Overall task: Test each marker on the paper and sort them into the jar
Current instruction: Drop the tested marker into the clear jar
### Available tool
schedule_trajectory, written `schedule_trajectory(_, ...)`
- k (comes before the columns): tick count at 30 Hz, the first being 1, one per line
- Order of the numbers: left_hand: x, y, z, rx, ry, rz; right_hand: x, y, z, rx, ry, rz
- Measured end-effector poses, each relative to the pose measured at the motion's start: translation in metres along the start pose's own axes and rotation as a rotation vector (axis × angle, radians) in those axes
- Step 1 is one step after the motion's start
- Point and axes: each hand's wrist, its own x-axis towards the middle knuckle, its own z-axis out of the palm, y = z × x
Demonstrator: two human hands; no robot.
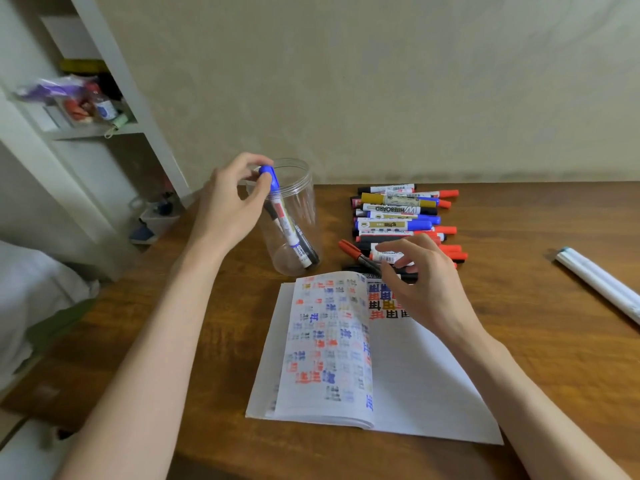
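- A person's left hand (228,206) pinches the capped top of a blue marker (282,216). The barrel slants down from the fingers into the clear jar (301,202), and a black marker (308,245) leans inside beside it.
- The right hand (426,278) hovers with its fingers curled over the near edge of a pile of markers (398,213) on the table (519,306). Whether it has hold of the white-labelled one under its fingertips cannot be told.
- Beneath that hand's wrist lies the open notebook (346,358), its pages crowded with red, blue, black and gold test marks.
- The jar looks light and nothing steadies it. A knock on the rim from the left hand, or a marker dropped at this slant, could tip it over.
- The right hand is working the pile while the left is busy. A careless nudge there could send the round barrels rolling across the table.
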Motion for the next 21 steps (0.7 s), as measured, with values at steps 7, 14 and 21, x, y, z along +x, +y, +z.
schedule_trajectory(7, -0.002, -0.003, 0.006, 0.08, -0.01, 0.016, -0.001, 0.004, 0.001, -0.065, -0.032, 0.02)
schedule_trajectory(14, -0.027, 0.029, 0.019, 0.041, 0.406, 0.161, -0.002, 0.019, 0.006, -0.301, -0.048, 0.029)
schedule_trajectory(21, -0.072, 0.076, 0.059, -0.156, -0.08, 0.25, 0.0, 0.01, -0.002, -0.04, 0.077, 0.103)
